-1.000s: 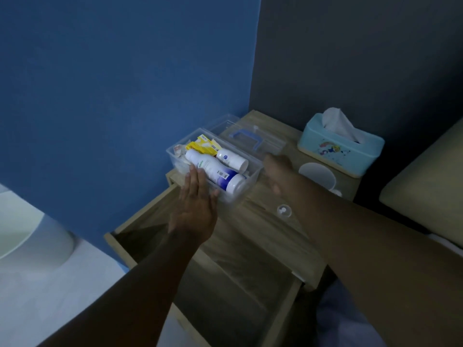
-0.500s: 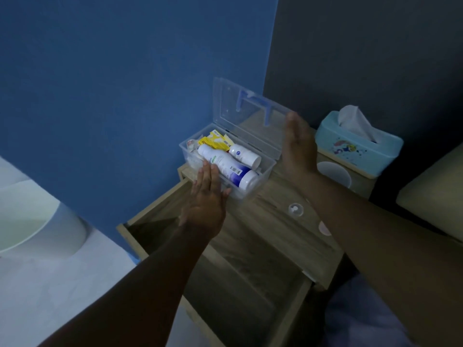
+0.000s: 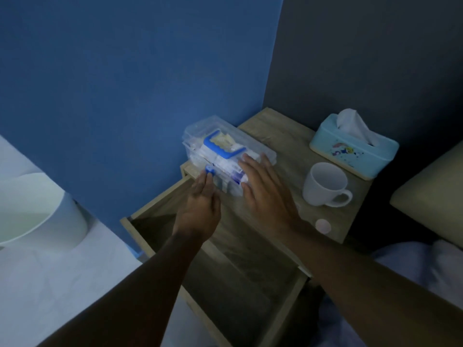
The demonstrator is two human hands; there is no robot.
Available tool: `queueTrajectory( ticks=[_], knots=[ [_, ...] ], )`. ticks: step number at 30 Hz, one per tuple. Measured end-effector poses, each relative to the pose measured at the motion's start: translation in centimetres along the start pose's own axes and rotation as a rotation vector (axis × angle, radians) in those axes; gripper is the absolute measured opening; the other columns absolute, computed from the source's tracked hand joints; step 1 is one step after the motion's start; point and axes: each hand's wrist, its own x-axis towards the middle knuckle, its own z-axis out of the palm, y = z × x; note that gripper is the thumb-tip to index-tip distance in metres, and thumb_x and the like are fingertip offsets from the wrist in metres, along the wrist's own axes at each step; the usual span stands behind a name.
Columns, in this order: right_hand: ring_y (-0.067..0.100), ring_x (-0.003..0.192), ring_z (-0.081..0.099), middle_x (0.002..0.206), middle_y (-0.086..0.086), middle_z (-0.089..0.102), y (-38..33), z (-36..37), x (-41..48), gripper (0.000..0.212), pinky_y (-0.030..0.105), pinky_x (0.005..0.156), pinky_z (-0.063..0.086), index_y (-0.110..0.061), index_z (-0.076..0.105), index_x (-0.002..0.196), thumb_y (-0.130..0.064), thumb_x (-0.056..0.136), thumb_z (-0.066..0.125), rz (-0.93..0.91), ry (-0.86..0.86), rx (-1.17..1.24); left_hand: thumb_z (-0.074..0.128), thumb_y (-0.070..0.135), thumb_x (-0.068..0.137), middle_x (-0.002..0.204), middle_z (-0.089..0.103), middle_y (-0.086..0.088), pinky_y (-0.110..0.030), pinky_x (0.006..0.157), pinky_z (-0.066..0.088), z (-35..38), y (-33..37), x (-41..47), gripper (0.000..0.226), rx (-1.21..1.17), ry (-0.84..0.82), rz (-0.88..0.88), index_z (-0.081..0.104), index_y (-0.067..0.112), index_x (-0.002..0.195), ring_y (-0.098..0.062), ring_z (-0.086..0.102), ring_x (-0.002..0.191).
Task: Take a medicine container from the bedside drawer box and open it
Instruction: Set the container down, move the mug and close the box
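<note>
A clear plastic medicine box [image 3: 254, 145] with a blue handle [image 3: 217, 146] on its lid stands at the left front corner of the wooden bedside table [image 3: 283, 136]. Its lid is down, and bottles and packets show through it. The fingertips of my left hand [image 3: 200, 206] are on the blue latch [image 3: 209, 169] at the box's front. My right hand [image 3: 265, 194] lies flat on the right end of the lid with its fingers spread. Below them the drawer [image 3: 240, 284] is pulled out, its inside dark.
A white mug [image 3: 325, 184] and a light blue tissue box [image 3: 350, 149] stand to the right of the box. A small round pale disc [image 3: 323, 225] lies near the table's front edge. A white bin [image 3: 37, 209] is at the left, a pillow [image 3: 433, 196] at the right.
The lid, lying open one second ago and half raised after that, has been swung down shut by my right hand. My left hand has moved from the box's front wall to the latch.
</note>
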Motion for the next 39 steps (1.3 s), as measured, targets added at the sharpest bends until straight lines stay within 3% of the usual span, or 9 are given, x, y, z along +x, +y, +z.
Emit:
queueTrajectory(
  ticks=[3,6,12,16,20,26,29,32,39],
  knots=[
    [0.03,0.14,0.042,0.145,0.015,0.052,-0.4,-0.2,0.0,0.043,0.047,0.113,0.037,-0.003,0.051,0.139,-0.019,0.1,0.043,-0.001,-0.03,-0.006,0.04,0.028,0.1,0.141,0.053,-0.013,-0.042,0.099,0.051,-0.2,-0.5,-0.2,0.043,-0.047,0.039,-0.135,0.044,0.016,0.141,-0.025,0.054,0.128],
    [0.03,0.138,0.046,0.142,0.019,0.054,-0.2,-0.2,0.6,0.043,0.046,0.115,0.035,0.001,0.052,0.137,-0.021,0.101,0.044,-0.018,0.0,-0.011,0.043,0.024,0.098,0.101,0.067,-0.005,-0.025,0.066,0.053,-0.1,-0.6,0.7,0.025,-0.124,0.065,-0.228,0.055,0.017,0.119,-0.012,0.065,0.086],
    [0.038,0.137,0.044,0.143,0.025,0.05,0.7,0.7,0.5,0.044,0.053,0.114,0.035,0.006,0.051,0.136,-0.01,0.095,0.058,-0.115,-0.081,-0.101,0.055,0.02,0.095,0.142,0.053,0.0,-0.019,0.083,0.046,1.0,-0.5,2.8,0.056,-0.499,0.116,-0.388,0.035,0.028,0.147,-0.014,0.054,0.124],
    [0.031,0.143,0.038,0.148,0.019,0.046,0.9,1.2,0.2,0.043,0.049,0.117,0.032,-0.001,0.049,0.139,-0.016,0.099,0.052,-0.086,-0.078,-0.059,0.066,0.017,0.09,0.121,0.066,0.0,-0.011,0.061,0.049,1.3,-0.8,3.7,0.051,-0.743,0.225,-0.471,0.049,0.027,0.136,-0.007,0.065,0.1],
    [0.029,0.142,0.039,0.147,0.018,0.048,0.9,1.3,0.1,0.041,0.048,0.117,0.033,-0.002,0.051,0.138,-0.015,0.099,0.053,-0.076,-0.062,-0.026,0.07,0.012,0.086,0.099,0.064,0.003,-0.015,0.077,0.054,1.1,-1.1,3.4,0.044,-0.665,0.402,-0.358,0.059,0.022,0.127,-0.007,0.064,0.092],
    [0.028,0.142,0.04,0.147,0.017,0.049,0.9,1.5,0.1,0.04,0.048,0.117,0.034,-0.003,0.051,0.138,-0.015,0.1,0.051,-0.061,-0.038,0.017,0.073,0.015,0.084,0.106,0.066,0.005,0.001,0.074,0.046,2.0,-0.4,3.5,0.05,-0.661,0.537,-0.394,0.059,0.018,0.132,-0.002,0.062,0.092],
    [0.028,0.142,0.04,0.146,0.016,0.049,0.9,1.8,0.0,0.039,0.047,0.117,0.034,-0.003,0.052,0.138,-0.015,0.1,0.052,-0.055,-0.024,0.035,0.073,0.019,0.084,0.112,0.064,0.014,-0.004,0.077,0.047,2.8,0.0,3.5,0.045,-0.664,0.591,-0.444,0.064,0.023,0.128,0.013,0.06,0.089],
    [0.028,0.142,0.04,0.146,0.016,0.05,1.0,1.9,0.0,0.039,0.048,0.116,0.035,-0.003,0.052,0.137,-0.015,0.1,0.052,-0.058,-0.014,0.047,0.071,0.017,0.086,0.122,0.068,0.01,0.006,0.074,0.042,3.6,0.0,3.5,0.043,-0.722,0.6,-0.459,0.064,0.02,0.128,0.029,0.054,0.086],
    [0.029,0.142,0.039,0.146,0.017,0.049,1.4,2.0,-0.1,0.039,0.05,0.116,0.034,-0.002,0.051,0.137,-0.013,0.099,0.052,-0.095,-0.016,0.061,0.059,0.011,0.095,0.124,0.069,-0.007,-0.009,0.097,0.046,3.1,2.1,3.7,0.03,-0.634,0.663,-0.288,0.065,0.006,0.124,-0.007,0.062,0.117]
  ],
)
